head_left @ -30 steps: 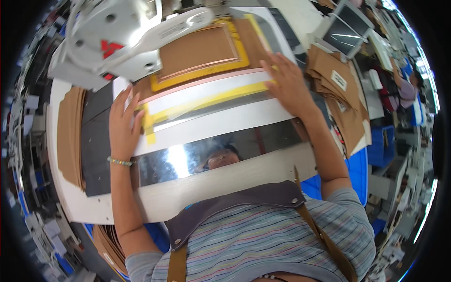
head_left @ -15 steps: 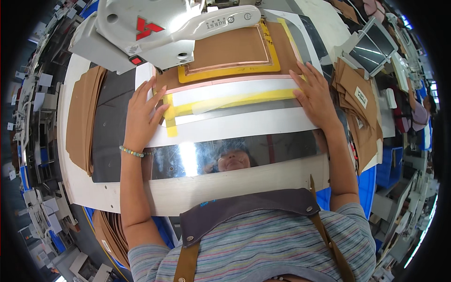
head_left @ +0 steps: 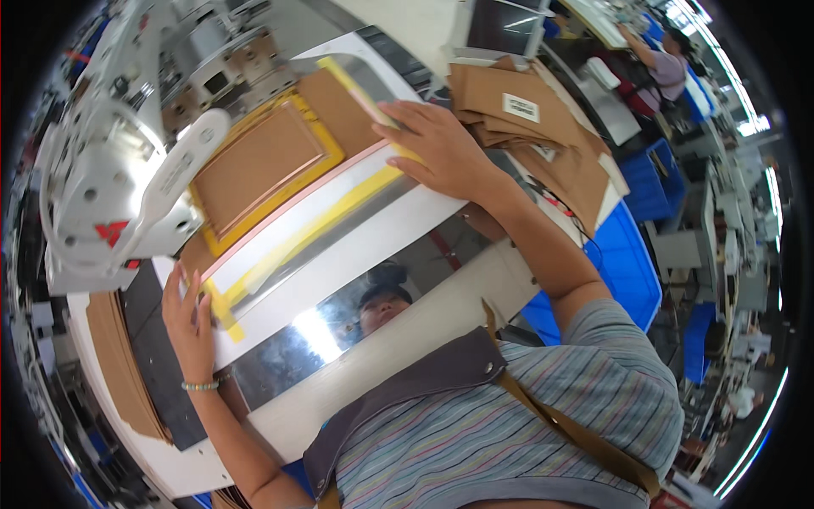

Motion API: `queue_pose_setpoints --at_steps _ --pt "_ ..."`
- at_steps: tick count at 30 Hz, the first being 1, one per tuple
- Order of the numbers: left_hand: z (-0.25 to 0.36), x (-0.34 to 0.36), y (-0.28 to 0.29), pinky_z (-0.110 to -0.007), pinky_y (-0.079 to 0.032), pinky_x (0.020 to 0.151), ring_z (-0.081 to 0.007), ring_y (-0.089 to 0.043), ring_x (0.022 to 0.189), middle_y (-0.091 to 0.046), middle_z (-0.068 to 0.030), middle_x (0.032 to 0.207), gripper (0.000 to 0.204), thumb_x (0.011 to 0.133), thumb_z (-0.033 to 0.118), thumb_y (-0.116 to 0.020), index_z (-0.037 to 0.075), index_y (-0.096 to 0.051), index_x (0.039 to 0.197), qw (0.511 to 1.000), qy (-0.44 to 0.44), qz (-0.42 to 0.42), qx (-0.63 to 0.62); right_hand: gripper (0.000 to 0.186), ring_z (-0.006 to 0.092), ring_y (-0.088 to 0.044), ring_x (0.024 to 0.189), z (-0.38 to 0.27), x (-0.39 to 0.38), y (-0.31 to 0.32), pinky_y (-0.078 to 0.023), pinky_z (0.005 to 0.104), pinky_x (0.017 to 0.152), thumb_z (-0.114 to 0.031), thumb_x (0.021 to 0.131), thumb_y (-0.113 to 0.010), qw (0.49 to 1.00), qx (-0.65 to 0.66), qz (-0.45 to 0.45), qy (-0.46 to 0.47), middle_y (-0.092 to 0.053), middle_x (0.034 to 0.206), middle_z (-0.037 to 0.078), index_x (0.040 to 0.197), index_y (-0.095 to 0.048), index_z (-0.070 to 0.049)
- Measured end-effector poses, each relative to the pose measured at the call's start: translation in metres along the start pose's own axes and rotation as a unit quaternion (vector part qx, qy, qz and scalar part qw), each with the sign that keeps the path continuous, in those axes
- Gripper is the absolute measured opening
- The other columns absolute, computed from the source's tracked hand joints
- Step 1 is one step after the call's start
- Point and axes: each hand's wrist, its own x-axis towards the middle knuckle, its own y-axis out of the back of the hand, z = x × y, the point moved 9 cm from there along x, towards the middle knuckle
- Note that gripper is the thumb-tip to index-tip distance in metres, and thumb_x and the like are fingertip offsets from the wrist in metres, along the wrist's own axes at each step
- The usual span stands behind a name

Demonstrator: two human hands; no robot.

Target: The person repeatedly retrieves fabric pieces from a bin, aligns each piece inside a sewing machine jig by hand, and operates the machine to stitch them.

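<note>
My left hand (head_left: 188,327) lies at the near left corner of a white sheet (head_left: 365,240), fingers spread beside a short piece of yellow tape (head_left: 227,318). At the right end, my right hand (head_left: 445,157) rests on the sheet's taped edge with its fingers stretched out. Between both hands a brown panel (head_left: 339,110) lies flat, bordered by a pink strip along its near side. A yellow frame (head_left: 332,148) sits on top of the panel. Neither hand grips anything that I can see; part of the right palm's underside is hidden.
A white sewing machine head (head_left: 93,191) stands at the left, close to the panel. Shiny metal plate (head_left: 424,267) covers the near table. Brown pieces are stacked at the right (head_left: 543,144) and left (head_left: 123,365). A blue bin (head_left: 623,263) stands right of the table.
The whole view has swung round, so the table appears tilted and the machine head sits farther left. Both hands keep to the sheet's two ends.
</note>
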Motion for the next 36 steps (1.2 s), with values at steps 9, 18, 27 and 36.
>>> queue_pose_setpoints --at_steps 9,18,27,36 --pt "-0.002 0.001 -0.003 -0.048 -0.033 0.126 -0.0378 -0.044 0.154 -0.049 -0.0167 0.166 0.045 0.106 0.012 -0.059 0.012 -0.065 0.151 1.000 0.010 -0.017 -0.005 0.027 0.0372 -0.065 0.122 0.136 -0.055 0.121 -0.052 0.0460 0.105 -0.015 0.099 -0.068 0.960 -0.066 0.136 -0.236 -0.072 0.134 0.010 0.124 -0.075 -0.006" --pt "0.001 -0.005 -0.001 -0.048 -0.033 0.127 -0.0366 -0.044 0.154 -0.047 -0.0154 0.167 0.048 0.106 0.009 -0.057 0.013 -0.061 0.154 0.999 0.015 -0.021 0.029 0.033 0.0305 -0.069 0.097 0.137 -0.074 0.091 -0.055 0.0416 0.089 -0.008 0.094 -0.070 0.956 -0.177 0.104 -0.207 -0.073 0.105 0.008 0.126 -0.075 -0.009" --pt "0.004 -0.005 0.000 -0.050 -0.034 0.125 -0.0391 -0.045 0.152 -0.050 -0.0169 0.165 0.049 0.102 0.009 -0.063 0.012 -0.063 0.151 1.000 0.001 -0.001 0.005 0.041 0.0095 -0.065 0.095 0.269 0.011 0.069 -0.052 0.0279 0.085 -0.004 0.099 -0.069 0.903 0.319 -0.086 -0.276 -0.072 0.098 0.003 0.135 -0.051 0.002" --pt "0.008 -0.003 0.004 -0.049 -0.033 0.126 -0.0377 -0.045 0.153 -0.047 -0.0168 0.167 0.048 0.106 0.009 -0.058 0.012 -0.061 0.153 0.999 0.004 -0.017 0.031 0.016 0.0137 -0.066 0.081 0.122 0.080 0.099 -0.053 0.0317 0.077 -0.015 0.094 -0.076 0.978 0.123 -0.116 -0.125 -0.075 0.088 0.003 0.107 -0.076 -0.008"
